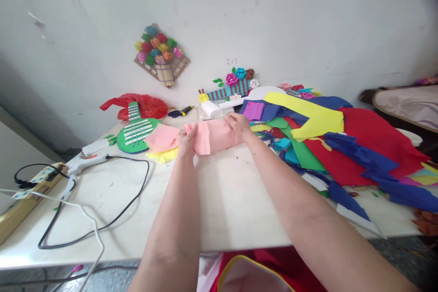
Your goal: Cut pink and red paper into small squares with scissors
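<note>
A strip of pink crepe paper [219, 134] stretches between my two hands above the white table [236, 210]. My left hand [187, 140] pinches its left part, where the paper is folded and a flap hangs down. At the other end, my right hand [238, 127] has its fingers closed on the paper's upper edge. Just left of my left hand lies a second piece of pink paper [163, 137], partly over yellow paper [164, 155]. Behind the strip rests a white paper roll [211, 110].
Left are a green paper guitar shape [137, 139], red plastic bag [147, 105], glue gun [89, 163] with looping black cord, and power strip [37, 182]. Scissors [174, 113] lie behind. Coloured paper, including a large red sheet [372, 141], covers the right. Paper flowers [159, 48] hang on the wall.
</note>
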`<state>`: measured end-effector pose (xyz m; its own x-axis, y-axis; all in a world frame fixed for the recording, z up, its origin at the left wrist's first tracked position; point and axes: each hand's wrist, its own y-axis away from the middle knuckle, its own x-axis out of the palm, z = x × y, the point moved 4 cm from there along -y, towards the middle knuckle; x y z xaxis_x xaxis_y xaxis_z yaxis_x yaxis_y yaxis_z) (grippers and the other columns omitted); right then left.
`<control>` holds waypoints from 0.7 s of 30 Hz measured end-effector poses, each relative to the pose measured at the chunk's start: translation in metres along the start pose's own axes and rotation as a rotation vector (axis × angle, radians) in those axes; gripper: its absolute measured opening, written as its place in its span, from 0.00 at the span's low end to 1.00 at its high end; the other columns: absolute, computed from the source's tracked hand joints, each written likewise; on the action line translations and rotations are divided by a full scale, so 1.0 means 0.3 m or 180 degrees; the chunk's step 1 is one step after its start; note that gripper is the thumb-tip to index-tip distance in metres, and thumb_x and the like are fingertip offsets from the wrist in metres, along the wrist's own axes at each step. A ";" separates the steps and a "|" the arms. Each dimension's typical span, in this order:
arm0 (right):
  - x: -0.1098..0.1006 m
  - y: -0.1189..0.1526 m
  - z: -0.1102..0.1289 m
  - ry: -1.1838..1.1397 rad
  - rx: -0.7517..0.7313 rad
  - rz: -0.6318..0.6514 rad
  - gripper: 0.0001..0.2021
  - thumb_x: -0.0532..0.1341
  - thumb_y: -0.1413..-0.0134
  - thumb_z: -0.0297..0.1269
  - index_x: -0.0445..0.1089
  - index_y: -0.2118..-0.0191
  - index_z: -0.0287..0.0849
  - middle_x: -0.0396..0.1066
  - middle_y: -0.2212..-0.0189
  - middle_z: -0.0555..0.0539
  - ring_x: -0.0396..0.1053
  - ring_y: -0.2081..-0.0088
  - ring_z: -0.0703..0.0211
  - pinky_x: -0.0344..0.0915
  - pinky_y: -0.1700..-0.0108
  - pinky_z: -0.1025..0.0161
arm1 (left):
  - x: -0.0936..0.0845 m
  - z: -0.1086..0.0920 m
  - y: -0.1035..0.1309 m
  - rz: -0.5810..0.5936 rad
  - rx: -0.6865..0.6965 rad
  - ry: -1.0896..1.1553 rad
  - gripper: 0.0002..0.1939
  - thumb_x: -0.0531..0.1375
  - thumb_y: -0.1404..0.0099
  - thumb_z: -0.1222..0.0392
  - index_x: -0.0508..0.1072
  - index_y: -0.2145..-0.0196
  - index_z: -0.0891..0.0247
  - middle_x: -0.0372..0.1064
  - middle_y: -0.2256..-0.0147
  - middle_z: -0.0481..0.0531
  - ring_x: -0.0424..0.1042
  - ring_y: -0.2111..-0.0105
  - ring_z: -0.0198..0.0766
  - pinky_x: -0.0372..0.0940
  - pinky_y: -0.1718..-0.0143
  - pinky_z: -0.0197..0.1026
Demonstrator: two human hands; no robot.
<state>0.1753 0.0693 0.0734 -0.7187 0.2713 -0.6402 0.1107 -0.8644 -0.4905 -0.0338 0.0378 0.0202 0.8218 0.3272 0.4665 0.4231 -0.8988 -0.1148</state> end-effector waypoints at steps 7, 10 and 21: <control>-0.016 0.000 -0.144 0.0962 0.0947 0.0006 0.15 0.55 0.45 0.34 0.75 0.55 0.47 0.75 0.56 0.44 0.71 0.55 0.51 0.63 0.59 0.60 | -0.016 -0.017 0.003 -0.0112 0.0107 0.0274 0.18 0.71 0.58 0.55 0.72 0.72 0.66 0.73 0.71 0.53 0.74 0.65 0.40 0.68 0.60 0.40; 0.011 0.011 -0.155 0.1357 0.0741 0.0587 0.16 0.59 0.50 0.30 0.77 0.56 0.47 0.75 0.55 0.43 0.71 0.54 0.51 0.63 0.58 0.61 | -0.015 -0.020 0.005 -0.0100 0.0136 0.0263 0.18 0.71 0.57 0.54 0.72 0.72 0.66 0.73 0.72 0.52 0.74 0.65 0.41 0.68 0.60 0.41; 0.015 0.019 -0.158 0.1442 0.0230 0.1393 0.21 0.60 0.53 0.26 0.77 0.54 0.49 0.74 0.53 0.45 0.72 0.56 0.52 0.64 0.59 0.63 | -0.022 -0.019 0.002 -0.0139 0.0222 0.0249 0.18 0.72 0.59 0.52 0.72 0.74 0.64 0.74 0.73 0.52 0.75 0.66 0.41 0.69 0.63 0.39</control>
<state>0.2053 0.0855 0.0398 -0.2536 0.0249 -0.9670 0.2704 -0.9580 -0.0956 -0.0413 0.0334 0.0221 0.7709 0.3393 0.5391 0.4855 -0.8609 -0.1524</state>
